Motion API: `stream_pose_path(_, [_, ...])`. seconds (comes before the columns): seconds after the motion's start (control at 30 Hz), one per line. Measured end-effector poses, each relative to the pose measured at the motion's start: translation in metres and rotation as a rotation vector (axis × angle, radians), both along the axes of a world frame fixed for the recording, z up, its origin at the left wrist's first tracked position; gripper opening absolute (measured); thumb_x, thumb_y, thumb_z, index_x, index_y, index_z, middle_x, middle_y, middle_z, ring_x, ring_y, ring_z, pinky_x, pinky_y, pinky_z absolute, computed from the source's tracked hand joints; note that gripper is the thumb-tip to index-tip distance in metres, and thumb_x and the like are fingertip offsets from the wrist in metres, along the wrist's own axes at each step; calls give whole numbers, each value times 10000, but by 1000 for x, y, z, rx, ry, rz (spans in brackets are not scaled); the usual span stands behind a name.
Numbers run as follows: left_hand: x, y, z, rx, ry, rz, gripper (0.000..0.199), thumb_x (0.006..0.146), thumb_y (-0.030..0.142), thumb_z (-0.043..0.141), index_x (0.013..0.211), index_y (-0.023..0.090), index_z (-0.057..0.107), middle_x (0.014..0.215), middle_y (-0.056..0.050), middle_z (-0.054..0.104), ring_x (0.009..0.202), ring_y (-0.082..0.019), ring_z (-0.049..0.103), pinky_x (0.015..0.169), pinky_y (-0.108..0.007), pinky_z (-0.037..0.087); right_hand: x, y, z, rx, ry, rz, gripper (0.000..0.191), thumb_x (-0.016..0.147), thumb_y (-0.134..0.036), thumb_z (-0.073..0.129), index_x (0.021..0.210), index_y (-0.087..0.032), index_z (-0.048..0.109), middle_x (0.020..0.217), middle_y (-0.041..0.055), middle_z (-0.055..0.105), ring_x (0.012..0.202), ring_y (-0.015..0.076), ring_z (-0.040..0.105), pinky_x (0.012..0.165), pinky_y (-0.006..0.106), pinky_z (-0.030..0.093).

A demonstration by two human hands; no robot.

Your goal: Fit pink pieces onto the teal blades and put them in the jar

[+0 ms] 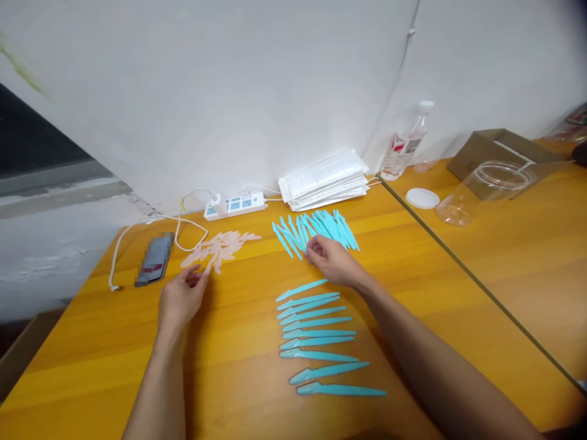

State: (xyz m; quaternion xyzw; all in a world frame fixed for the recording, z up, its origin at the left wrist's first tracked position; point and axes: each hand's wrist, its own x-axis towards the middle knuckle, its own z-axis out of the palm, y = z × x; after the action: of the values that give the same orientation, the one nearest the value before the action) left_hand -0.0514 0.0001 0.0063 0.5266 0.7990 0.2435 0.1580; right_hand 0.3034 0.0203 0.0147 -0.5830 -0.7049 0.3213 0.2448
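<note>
My right hand [332, 260] is closed in a pinch at the near edge of a pile of teal eyebrow razors [328, 226], with a razor's end at its fingertips. My left hand [182, 296] is at the near side of a heap of pale translucent blade caps [222, 245]. Its thumb and fingers come together on one cap [209, 265] that pokes out beyond them. Between my forearms lies a column of several separate teal eyebrow razors [318, 334], roughly parallel, their blade ends to the left. Glossy clear covers show on the nearer blade ends.
Behind the piles are a white power strip [235, 206] and stacked white packets [325, 180] against the wall. A phone [155, 258] and white cable [114, 256] lie left. Rightward stand a bottle [403, 150], white lid [422, 198], clear jar [481, 192] and cardboard box [477, 153].
</note>
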Motion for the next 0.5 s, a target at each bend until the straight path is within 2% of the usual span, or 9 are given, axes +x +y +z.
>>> stream_pose_path(0.07, [20, -9, 6, -5, -248, -82, 629, 774, 578, 662, 1239, 154, 672, 926, -65, 749, 790, -216, 682, 767, -320, 496, 5, -14, -5, -68, 188, 57, 107, 933, -251, 448, 948, -198, 541, 805, 1, 645, 694, 126, 590, 608, 216, 431])
stream_pose_path(0.13, [46, -18, 10, -50, -483, -190, 573, 752, 574, 716, 1159, 169, 715, 930, -54, 742, 793, -187, 663, 792, -302, 495, 8, -24, -9, -102, 328, 93, 93, 916, -242, 463, 958, -195, 531, 787, -12, 592, 664, 123, 537, 588, 222, 412])
stream_pose_path(0.23, [83, -25, 9, -52, -837, -260, 459, 717, 508, 799, 1011, 164, 725, 867, -44, 722, 780, -162, 648, 752, -277, 509, 7, -34, -10, -93, 362, 134, 120, 924, -262, 476, 974, -191, 559, 776, -22, 550, 657, 119, 482, 596, 230, 388])
stream_pose_path(0.3, [101, -27, 2, -5, -1064, -223, 502, 708, 449, 830, 1100, 176, 676, 833, -32, 717, 779, -157, 659, 724, -269, 523, 5, -38, -7, -89, 351, 159, 131, 934, -282, 486, 961, -191, 576, 746, -31, 529, 635, 114, 449, 584, 232, 363])
stream_pose_path(0.37, [110, -28, -6, 44, -1207, -153, 604, 704, 395, 849, 1220, 184, 614, 839, -28, 728, 801, -152, 678, 746, -269, 538, 3, -40, -5, -89, 337, 182, 141, 941, -298, 497, 943, -190, 587, 715, -40, 515, 613, 110, 419, 565, 233, 335])
stream_pose_path(0.43, [114, -29, -12, 94, -1257, -83, 617, 702, 365, 857, 1228, 175, 596, 879, -34, 741, 798, -140, 691, 762, -265, 549, 2, -41, -5, -79, 332, 188, 146, 945, -306, 507, 935, -188, 592, 706, -42, 517, 607, 107, 406, 557, 233, 323])
stream_pose_path(0.5, [114, -29, -16, 137, -1261, -38, 542, 701, 357, 858, 1140, 156, 612, 908, -41, 748, 760, -127, 694, 733, -250, 554, 2, -41, -7, -75, 340, 188, 149, 948, -312, 513, 936, -187, 594, 715, -39, 527, 613, 107, 412, 560, 231, 326])
